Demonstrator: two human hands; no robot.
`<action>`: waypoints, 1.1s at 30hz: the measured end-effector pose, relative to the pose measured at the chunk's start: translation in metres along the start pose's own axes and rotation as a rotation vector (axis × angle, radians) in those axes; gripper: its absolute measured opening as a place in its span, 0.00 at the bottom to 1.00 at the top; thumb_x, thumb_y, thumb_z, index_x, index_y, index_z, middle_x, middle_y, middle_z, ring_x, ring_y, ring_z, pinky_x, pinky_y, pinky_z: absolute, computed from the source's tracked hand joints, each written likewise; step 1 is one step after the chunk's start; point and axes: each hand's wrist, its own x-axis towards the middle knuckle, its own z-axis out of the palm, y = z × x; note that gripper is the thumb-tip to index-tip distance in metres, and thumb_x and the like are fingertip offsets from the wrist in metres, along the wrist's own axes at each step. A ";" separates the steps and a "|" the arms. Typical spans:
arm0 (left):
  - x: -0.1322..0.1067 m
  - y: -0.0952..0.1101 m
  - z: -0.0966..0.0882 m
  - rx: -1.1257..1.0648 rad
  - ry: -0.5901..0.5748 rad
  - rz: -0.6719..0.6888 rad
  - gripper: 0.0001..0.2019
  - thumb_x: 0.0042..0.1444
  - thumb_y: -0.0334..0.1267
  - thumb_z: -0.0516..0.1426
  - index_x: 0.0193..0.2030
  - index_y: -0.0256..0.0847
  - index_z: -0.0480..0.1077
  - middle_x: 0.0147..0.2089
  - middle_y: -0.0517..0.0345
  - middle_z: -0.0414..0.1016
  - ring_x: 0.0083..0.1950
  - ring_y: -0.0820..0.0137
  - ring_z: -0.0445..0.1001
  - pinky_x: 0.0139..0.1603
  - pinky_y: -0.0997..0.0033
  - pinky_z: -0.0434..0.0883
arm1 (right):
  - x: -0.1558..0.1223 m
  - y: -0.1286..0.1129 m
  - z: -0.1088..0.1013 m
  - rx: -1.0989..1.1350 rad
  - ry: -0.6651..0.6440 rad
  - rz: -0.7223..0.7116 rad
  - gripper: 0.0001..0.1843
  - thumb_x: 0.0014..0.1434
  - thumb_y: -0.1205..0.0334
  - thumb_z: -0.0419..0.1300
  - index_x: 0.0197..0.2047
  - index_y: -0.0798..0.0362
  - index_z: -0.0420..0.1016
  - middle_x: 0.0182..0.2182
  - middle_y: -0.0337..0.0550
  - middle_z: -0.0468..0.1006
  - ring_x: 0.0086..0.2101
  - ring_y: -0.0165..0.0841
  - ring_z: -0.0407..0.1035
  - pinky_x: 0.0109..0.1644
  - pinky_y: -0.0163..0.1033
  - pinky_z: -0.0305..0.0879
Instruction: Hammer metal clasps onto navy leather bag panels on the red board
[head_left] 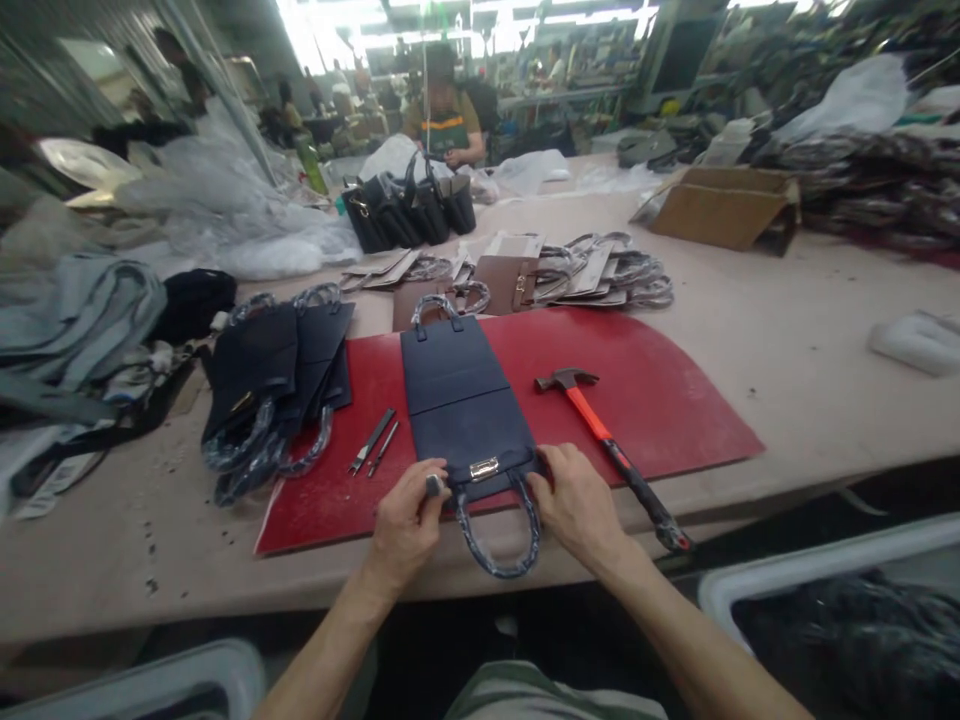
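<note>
A flat navy handbag panel (465, 385) lies lengthwise in front of me, with a silver metal clasp (484, 468) near its close end. A plastic-wrapped handle (499, 572) loops toward me over the table's edge; another sits at the far end. My left hand (409, 520) is closed at the panel's near left corner, and a small dark piece I cannot make out shows at its fingers. On the opposite corner my right hand (577, 500) pinches the edge. A claw hammer (592, 410) with an orange and black handle lies right of the panel.
Under the panel is a red board (637, 370). Two small metal tools (373, 442) lie on its left, beside stacked navy panels (277, 370). Brown panels (517, 280), black handbags (409, 210) and a cardboard box (724, 205) stand farther back. A person (446, 120) sits beyond.
</note>
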 end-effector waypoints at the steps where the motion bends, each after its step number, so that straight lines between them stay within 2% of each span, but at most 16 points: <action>1: -0.001 -0.001 0.000 -0.002 0.046 -0.038 0.05 0.62 0.31 0.56 0.43 0.41 0.73 0.48 0.50 0.80 0.52 0.63 0.79 0.56 0.61 0.76 | -0.001 -0.006 0.002 -0.015 -0.017 0.051 0.12 0.61 0.64 0.58 0.48 0.54 0.71 0.43 0.50 0.74 0.45 0.41 0.70 0.48 0.41 0.63; 3: -0.001 -0.003 -0.001 -0.012 0.102 -0.130 0.04 0.61 0.33 0.58 0.43 0.40 0.73 0.47 0.50 0.81 0.51 0.61 0.80 0.55 0.58 0.77 | 0.002 -0.012 0.002 -0.016 -0.054 0.139 0.13 0.61 0.65 0.59 0.49 0.55 0.70 0.44 0.50 0.74 0.44 0.41 0.70 0.45 0.40 0.61; 5: 0.000 -0.002 -0.003 -0.017 0.096 -0.179 0.05 0.61 0.34 0.58 0.43 0.40 0.74 0.47 0.50 0.81 0.50 0.61 0.81 0.54 0.57 0.78 | 0.008 -0.014 -0.002 0.011 -0.102 0.183 0.11 0.59 0.67 0.60 0.47 0.56 0.70 0.43 0.50 0.74 0.42 0.40 0.71 0.43 0.40 0.59; 10: -0.001 0.004 -0.005 -0.028 -0.062 -0.036 0.07 0.62 0.34 0.57 0.44 0.42 0.76 0.51 0.47 0.81 0.53 0.61 0.80 0.56 0.59 0.77 | 0.020 -0.008 -0.008 0.170 -0.146 0.227 0.07 0.52 0.71 0.60 0.35 0.52 0.68 0.34 0.45 0.73 0.37 0.39 0.69 0.38 0.40 0.52; 12: -0.002 0.005 -0.006 -0.045 -0.006 -0.142 0.07 0.62 0.37 0.58 0.45 0.41 0.76 0.50 0.47 0.81 0.52 0.60 0.80 0.56 0.58 0.78 | 0.022 -0.004 -0.007 0.234 -0.132 0.231 0.09 0.49 0.72 0.61 0.33 0.51 0.66 0.31 0.42 0.72 0.35 0.37 0.67 0.36 0.39 0.51; 15: 0.001 0.006 -0.008 -0.151 0.178 -0.418 0.12 0.62 0.42 0.60 0.47 0.39 0.75 0.50 0.47 0.81 0.50 0.60 0.81 0.55 0.57 0.78 | 0.023 0.001 -0.005 0.371 -0.107 0.230 0.12 0.45 0.73 0.60 0.29 0.50 0.63 0.27 0.38 0.69 0.32 0.35 0.64 0.36 0.38 0.50; 18: 0.011 0.014 -0.004 -0.319 0.237 -0.499 0.14 0.61 0.44 0.62 0.48 0.37 0.75 0.52 0.46 0.80 0.50 0.61 0.81 0.57 0.58 0.77 | 0.023 0.003 -0.004 0.555 -0.112 0.241 0.12 0.43 0.73 0.59 0.27 0.49 0.60 0.23 0.35 0.67 0.29 0.33 0.63 0.34 0.38 0.52; 22: 0.032 0.034 0.017 -0.409 0.136 -0.453 0.11 0.60 0.42 0.62 0.45 0.37 0.76 0.51 0.47 0.81 0.54 0.61 0.79 0.58 0.61 0.75 | 0.017 -0.004 -0.001 0.842 -0.203 0.295 0.11 0.45 0.65 0.58 0.34 0.49 0.62 0.24 0.36 0.72 0.26 0.33 0.67 0.30 0.37 0.61; 25: 0.049 0.045 0.032 -0.462 0.071 -0.447 0.10 0.59 0.40 0.62 0.44 0.37 0.76 0.50 0.47 0.81 0.51 0.62 0.79 0.51 0.65 0.77 | 0.010 -0.010 -0.001 1.143 -0.269 0.354 0.17 0.45 0.60 0.62 0.40 0.52 0.67 0.28 0.40 0.75 0.27 0.33 0.69 0.29 0.37 0.65; 28: 0.059 0.050 0.038 -0.502 0.005 -0.483 0.11 0.58 0.41 0.62 0.44 0.37 0.76 0.49 0.48 0.81 0.46 0.64 0.80 0.44 0.69 0.77 | 0.005 -0.014 -0.002 1.513 -0.377 0.397 0.19 0.38 0.61 0.69 0.36 0.56 0.75 0.29 0.41 0.76 0.26 0.29 0.67 0.29 0.34 0.64; 30: 0.061 0.050 0.038 -0.491 -0.034 -0.488 0.11 0.58 0.41 0.62 0.45 0.38 0.77 0.49 0.49 0.82 0.44 0.66 0.80 0.43 0.71 0.77 | 0.003 -0.016 0.001 1.565 -0.426 0.401 0.17 0.38 0.61 0.71 0.33 0.57 0.77 0.27 0.40 0.75 0.25 0.28 0.65 0.27 0.33 0.61; 33: 0.061 0.047 0.035 -0.489 -0.071 -0.493 0.11 0.59 0.41 0.62 0.45 0.38 0.78 0.48 0.50 0.82 0.42 0.67 0.80 0.40 0.73 0.76 | 0.003 -0.019 0.008 1.449 -0.343 0.385 0.12 0.41 0.60 0.69 0.30 0.56 0.77 0.23 0.38 0.74 0.23 0.28 0.62 0.24 0.33 0.58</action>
